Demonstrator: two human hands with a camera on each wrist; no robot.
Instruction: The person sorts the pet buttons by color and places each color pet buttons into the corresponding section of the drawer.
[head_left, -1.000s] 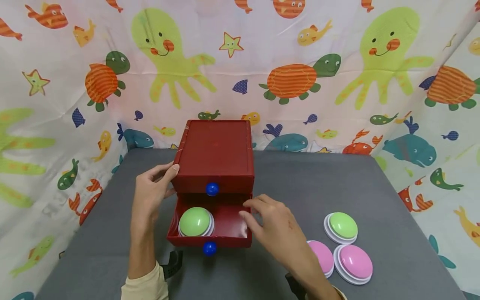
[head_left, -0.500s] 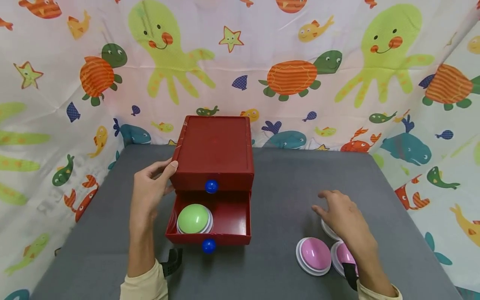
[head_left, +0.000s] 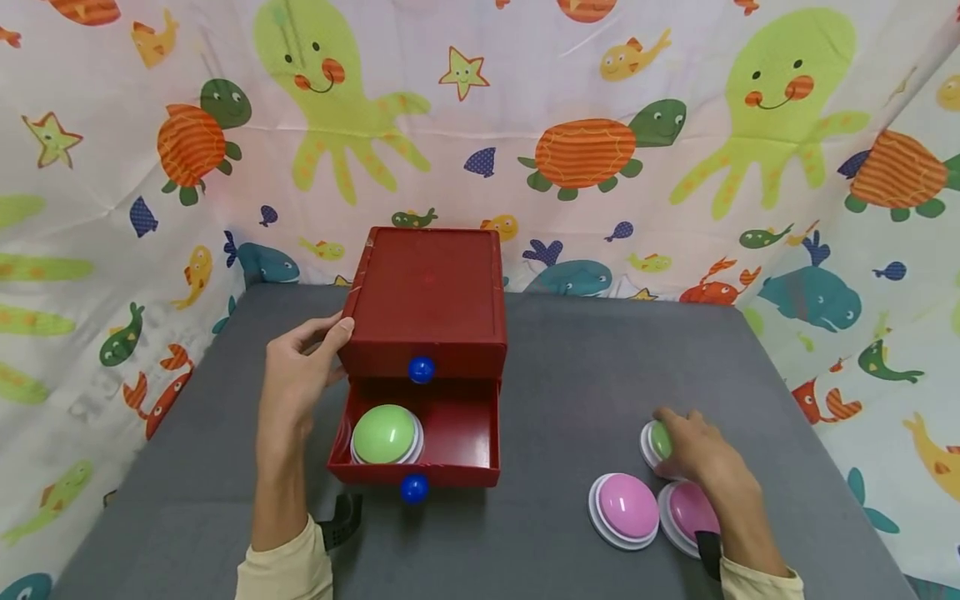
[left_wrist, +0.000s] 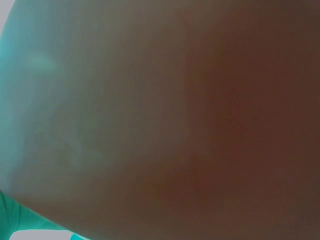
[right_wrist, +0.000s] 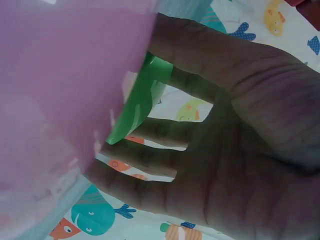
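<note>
The outer green button [head_left: 658, 442] sits on the bench [head_left: 570, 375], just beyond a pink button [head_left: 686, 507]; the right hand [head_left: 707, 456] has come down over it, so the reach looks finished. It straddles the dome, but whether it grips I cannot tell; the left hand [head_left: 291, 383] grasps the box's [head_left: 431, 287] left edge.

A white cloth [head_left: 495, 208] printed with sea creatures hangs behind the grey bench [head_left: 577, 375] and along both its sides. Across it run green octopuses [head_left: 322, 100], orange-shelled turtles [head_left: 585, 158], teal whales [head_left: 573, 277], red crabs [head_left: 708, 292], small fish [head_left: 626, 61] and yellow-green starfish [head_left: 463, 73]. A faint horizontal crease crosses the back stretch, which has a pinkish tint. The light is soft, leaving only blurred shadows on the bench's matt top.
</note>
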